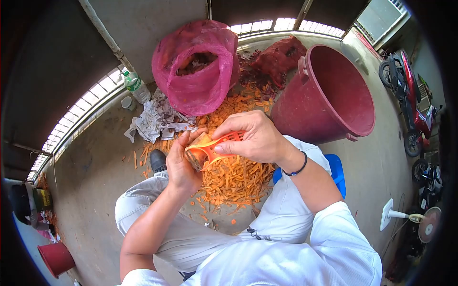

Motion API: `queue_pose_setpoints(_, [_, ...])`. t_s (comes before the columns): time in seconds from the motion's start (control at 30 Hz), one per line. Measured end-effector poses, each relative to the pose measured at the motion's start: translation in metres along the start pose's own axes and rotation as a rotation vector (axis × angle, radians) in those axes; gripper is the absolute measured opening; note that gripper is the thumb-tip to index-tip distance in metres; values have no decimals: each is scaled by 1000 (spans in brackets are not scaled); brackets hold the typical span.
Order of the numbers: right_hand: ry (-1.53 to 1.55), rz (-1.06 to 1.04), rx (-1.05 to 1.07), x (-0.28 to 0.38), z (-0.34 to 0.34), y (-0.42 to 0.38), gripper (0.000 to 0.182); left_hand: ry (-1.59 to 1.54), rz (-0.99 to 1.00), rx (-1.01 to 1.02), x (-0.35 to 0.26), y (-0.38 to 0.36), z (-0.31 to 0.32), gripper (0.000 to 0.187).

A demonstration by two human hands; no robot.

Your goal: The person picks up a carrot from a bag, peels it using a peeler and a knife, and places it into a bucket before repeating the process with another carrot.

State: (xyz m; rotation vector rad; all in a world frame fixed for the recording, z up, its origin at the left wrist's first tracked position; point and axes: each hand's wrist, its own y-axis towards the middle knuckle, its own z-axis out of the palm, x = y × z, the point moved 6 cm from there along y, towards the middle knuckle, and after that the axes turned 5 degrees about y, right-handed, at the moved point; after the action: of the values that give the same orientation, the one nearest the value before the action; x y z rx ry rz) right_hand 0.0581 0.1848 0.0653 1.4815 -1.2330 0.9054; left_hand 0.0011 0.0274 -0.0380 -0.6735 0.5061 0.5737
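Note:
My left hand point(183, 164) is wrapped around a carrot point(202, 139), holding it over the floor between my knees. My right hand point(257, 136) grips an orange plastic peeler point(210, 148) by its slotted handle, its head against the carrot. The fingers of my left hand and the peeler hide part of the carrot. Just below both hands lies a heap of carrot peelings point(234, 181), spreading forward along the floor.
Ahead stands an open pink mesh sack point(164, 88); a large maroon bin point(310, 109) is at the right. Crumpled paper point(150, 121) and a plastic bottle point(137, 87) lie front left. A blue stool point(338, 176) is under me. A motorcycle point(408, 90) stands far right.

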Motion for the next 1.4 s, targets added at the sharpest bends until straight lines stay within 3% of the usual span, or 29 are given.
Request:
queue_pose_setpoints(0.2, [46,-16,14,5,-2,1,25,32,97,-1,-7,-5,8,48])
queue_pose_setpoints(0.8, [7,-11,17,12,-4,-3,23,75,121,-16,-3,-10,5,48])
queue_pose_setpoints(1.13, [44,-30,29,16,-3,-2,22,26,37,-14,-1,-15,8,53])
queue_pose_setpoints(1.23, [45,-67,26,17,0,-2,21,-34,-22,-24,-2,-21,14,51])
queue_pose_setpoints(1.3, [21,-53,49,16,1,-2,22,69,-208,-25,2,-28,19,42])
queue_pose_setpoints(1.4, [-22,-33,49,15,-2,-1,22,20,-217,-37,7,-24,12,37])
